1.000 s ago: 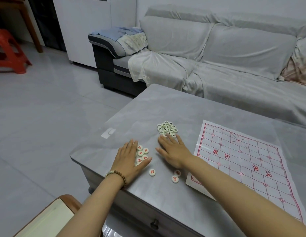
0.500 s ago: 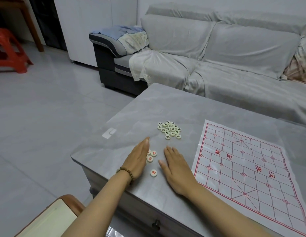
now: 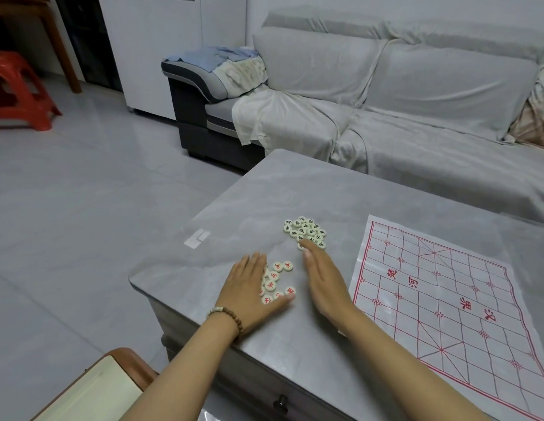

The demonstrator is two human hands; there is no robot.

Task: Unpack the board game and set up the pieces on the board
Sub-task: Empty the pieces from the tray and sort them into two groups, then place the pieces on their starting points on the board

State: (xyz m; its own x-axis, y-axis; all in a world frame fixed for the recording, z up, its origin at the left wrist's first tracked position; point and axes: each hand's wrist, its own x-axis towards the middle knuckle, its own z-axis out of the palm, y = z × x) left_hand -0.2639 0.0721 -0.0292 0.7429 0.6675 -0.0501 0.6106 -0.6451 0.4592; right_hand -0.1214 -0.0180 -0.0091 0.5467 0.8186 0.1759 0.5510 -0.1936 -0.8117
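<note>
A white paper board point(image 3: 446, 302) with a red grid lies flat on the right of the grey table point(image 3: 325, 189). Several round cream pieces with black characters point(image 3: 305, 230) form a cluster left of the board. Several pieces with red characters point(image 3: 276, 281) are gathered nearer to me. My left hand point(image 3: 249, 291) lies flat with straight fingers against the left side of the red pieces, partly covering some. My right hand point(image 3: 322, 281) stands on edge to their right, fingers straight, its fingertips reaching the black cluster.
A grey covered sofa point(image 3: 386, 101) runs along the table's far side. The table's left edge and rounded corner point(image 3: 134, 278) are close to my left hand. A red plastic stool point(image 3: 18, 92) stands far left on the tiled floor. A wooden seat point(image 3: 91, 390) is at lower left.
Both hands swept inward and the scattered red pieces were pushed together into one group between them. The right hand turned from flat onto its edge.
</note>
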